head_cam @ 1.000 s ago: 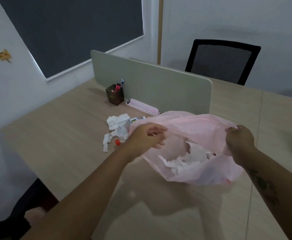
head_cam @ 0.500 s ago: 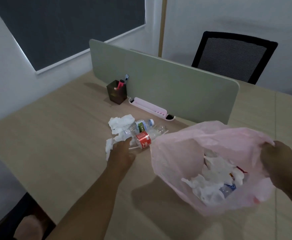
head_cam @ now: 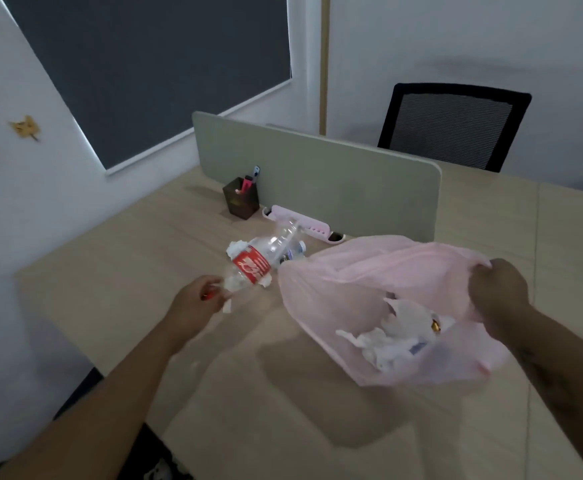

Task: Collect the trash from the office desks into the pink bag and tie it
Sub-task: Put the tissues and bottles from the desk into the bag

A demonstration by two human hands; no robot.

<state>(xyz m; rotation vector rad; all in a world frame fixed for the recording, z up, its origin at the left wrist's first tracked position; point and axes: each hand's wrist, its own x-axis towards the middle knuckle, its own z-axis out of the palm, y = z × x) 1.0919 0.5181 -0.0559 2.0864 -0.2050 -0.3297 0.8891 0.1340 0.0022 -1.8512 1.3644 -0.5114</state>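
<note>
My left hand (head_cam: 196,306) grips a clear plastic bottle with a red label (head_cam: 253,265) by its base, together with white tissue and a small red cap, lifted just left of the pink bag (head_cam: 335,299). My right hand (head_cam: 497,289) holds the bag's rim up at the right, so its mouth gapes toward me. Crumpled white tissues (head_cam: 387,334) and other scraps lie inside the bag. A second clear bottle (head_cam: 295,252) lies on the desk behind the bag's left edge, next to a white tissue wad (head_cam: 236,245).
A grey-green divider panel (head_cam: 335,181) crosses the wooden desk (head_cam: 127,271). Against it stand a dark pen cup (head_cam: 240,202) and a pink power strip (head_cam: 300,226). A black mesh chair (head_cam: 452,126) sits beyond. A wall and window blind rise at the left.
My left hand left the bag's rim, reached to the trash pile on the desk and lifted the red-label bottle with tissue toward the bag. The right hand kept hold of the bag.
</note>
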